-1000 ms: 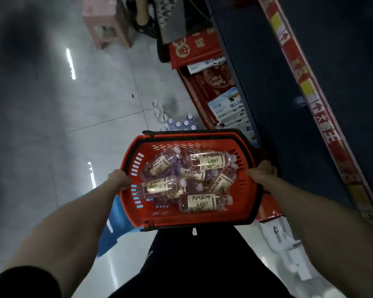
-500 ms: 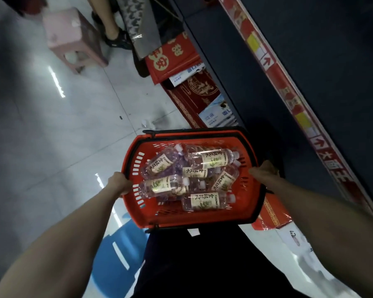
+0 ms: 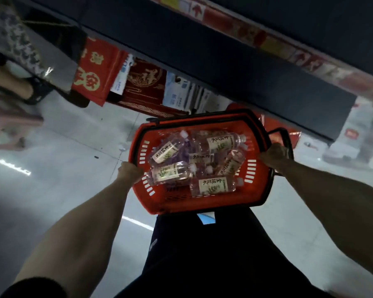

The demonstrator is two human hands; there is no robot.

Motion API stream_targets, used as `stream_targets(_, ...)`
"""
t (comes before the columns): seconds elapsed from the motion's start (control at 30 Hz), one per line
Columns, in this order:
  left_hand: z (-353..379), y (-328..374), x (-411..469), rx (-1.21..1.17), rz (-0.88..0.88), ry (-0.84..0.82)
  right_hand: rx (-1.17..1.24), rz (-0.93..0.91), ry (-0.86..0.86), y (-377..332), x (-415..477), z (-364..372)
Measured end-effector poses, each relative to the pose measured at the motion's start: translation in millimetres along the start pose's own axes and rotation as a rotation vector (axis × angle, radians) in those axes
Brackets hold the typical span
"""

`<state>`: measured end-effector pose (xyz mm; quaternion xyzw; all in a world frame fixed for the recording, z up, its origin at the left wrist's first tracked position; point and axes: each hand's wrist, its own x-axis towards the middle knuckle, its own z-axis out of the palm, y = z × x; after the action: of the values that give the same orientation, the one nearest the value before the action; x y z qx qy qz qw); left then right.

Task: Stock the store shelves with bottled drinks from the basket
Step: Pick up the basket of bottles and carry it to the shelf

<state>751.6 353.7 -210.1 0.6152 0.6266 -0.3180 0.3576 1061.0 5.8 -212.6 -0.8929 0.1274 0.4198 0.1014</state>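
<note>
Between the person's forearms, just in front of the dark trousers, a red slotted plastic shopping basket [image 3: 202, 204] hangs clear of the pale glossy tiled floor [image 3: 63, 168]. The left hand [image 3: 130, 172] has its grip clamped on the left rim, fingers curled over the edge. The right hand [image 3: 272, 154] has its grip closed on the opposite rim, beside the folded-down black handle [image 3: 286, 136]. Holding both sides rather than the handle looks like a way to keep the load level and close to the body, since the weight lies loose inside.

Several clear plastic drink bottles with cream labels [image 3: 213, 186] lie on their sides in a jumble on the basket's bottom, caps pointing different ways. Just beyond the far rim runs the dark blue store shelf [image 3: 202, 61], and higher up a blurred red and yellow price strip [image 3: 267, 39] trims another shelf edge. At the foot of the shelving, red gift boxes with gold print [image 3: 95, 69] stand on the floor.

I judge that stocking has not begun. The basket is held up at the shelf with both hands occupied, so it would need setting down or propping before either hand can lift a bottle.
</note>
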Motion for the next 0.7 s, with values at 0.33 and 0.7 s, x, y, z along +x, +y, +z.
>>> stream_targets(0.33, 44.7, 59.0, 19.5, 0.294, 0.127, 0.05, 0.067, 0.249, 0.019, 99.0, -5.7, 32.0)
stream_targets(0.7, 142.7, 88.5, 76.6, 0.441, 0.186, -0.034, 0.149, 0.373, 0.056, 191.5, 68.7, 79.4)
